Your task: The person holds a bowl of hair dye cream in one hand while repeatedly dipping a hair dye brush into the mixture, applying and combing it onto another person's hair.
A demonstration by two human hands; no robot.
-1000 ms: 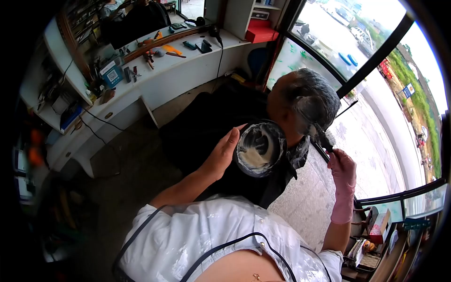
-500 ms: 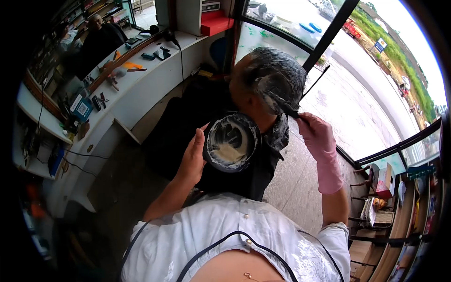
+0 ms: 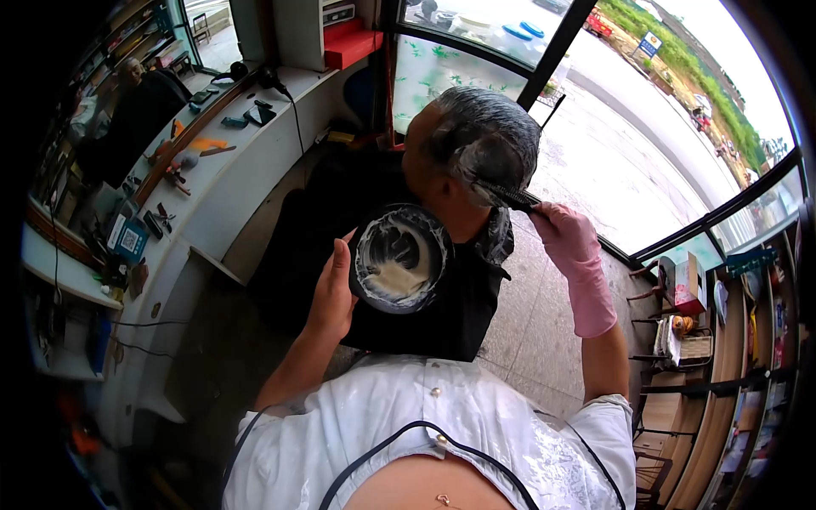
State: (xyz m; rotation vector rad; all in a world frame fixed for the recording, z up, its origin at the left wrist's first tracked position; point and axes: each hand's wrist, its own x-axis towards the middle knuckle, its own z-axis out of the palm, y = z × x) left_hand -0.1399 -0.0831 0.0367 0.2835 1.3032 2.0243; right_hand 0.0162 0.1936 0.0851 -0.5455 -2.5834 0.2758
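My bare left hand (image 3: 333,293) grips the side of a dark round bowl (image 3: 365,246), thumb upright along its rim. Pale cream (image 3: 398,276) coats the inside of the bowl. In a pink glove, my right hand (image 3: 567,234) is closed on the handle of a dark brush (image 3: 510,197). The brush's working end lies against the back of a seated person's head (image 3: 497,127), low behind the ear. Whitish cream streaks the dark hair. A black cape (image 3: 340,204) covers the person's body.
On the left runs a white counter (image 3: 225,170) below a mirror (image 3: 127,110), with a hair dryer (image 3: 270,81) and a QR-code sign (image 3: 127,238). A red box (image 3: 350,47) is behind it. Glass panels (image 3: 450,76) stand ahead; wooden shelves (image 3: 731,340) and chairs are on the right.
The view has turned slightly, so the counter and doorway sit further left. The brush now lies flatter and lower against the back of the head. Both hands keep their hold.
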